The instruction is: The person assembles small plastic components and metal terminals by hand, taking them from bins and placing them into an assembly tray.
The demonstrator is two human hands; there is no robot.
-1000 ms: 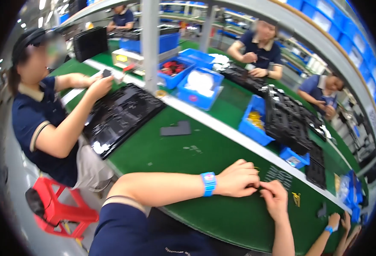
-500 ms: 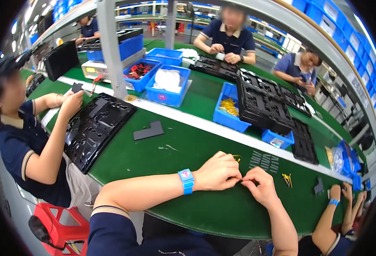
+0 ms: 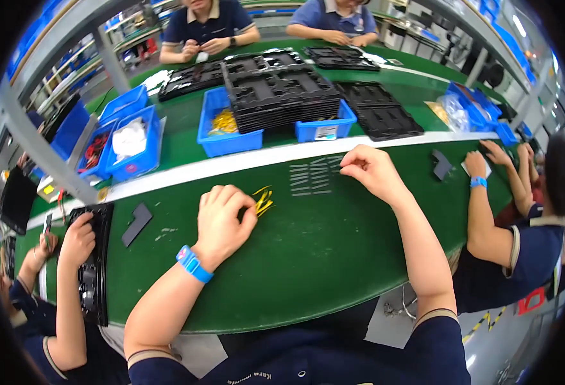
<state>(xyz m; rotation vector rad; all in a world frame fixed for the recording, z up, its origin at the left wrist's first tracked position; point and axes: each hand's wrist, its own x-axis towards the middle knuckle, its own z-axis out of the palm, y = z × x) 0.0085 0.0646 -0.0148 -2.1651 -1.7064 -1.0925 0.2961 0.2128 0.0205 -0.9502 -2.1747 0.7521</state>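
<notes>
My left hand (image 3: 223,219), with a blue band at the wrist, hovers at the left of the green table's middle. Its thumb and fingers close in a pinch right beside a loose bunch of thin yellow wires (image 3: 265,201); what the fingertips hold, if anything, cannot be made out. Farther right, my right hand (image 3: 373,173) is also pinched, its fingertips at the right edge of several rows of small, thin grey strips (image 3: 311,176). Anything between those fingertips is too small to name. My two hands are well apart.
Dark grey L-shaped pieces lie at left (image 3: 137,224) and right (image 3: 441,165). Beyond the white strip stand stacked black trays (image 3: 282,90) and blue bins (image 3: 231,146), one with yellow parts. Co-workers sit at both sides and opposite; a black panel (image 3: 96,269) lies at left.
My hands, which met at the fingertips, have parted: left beside the yellow wires, right by the strips. The view has swung right. The left co-worker's hand has moved onto the black panel.
</notes>
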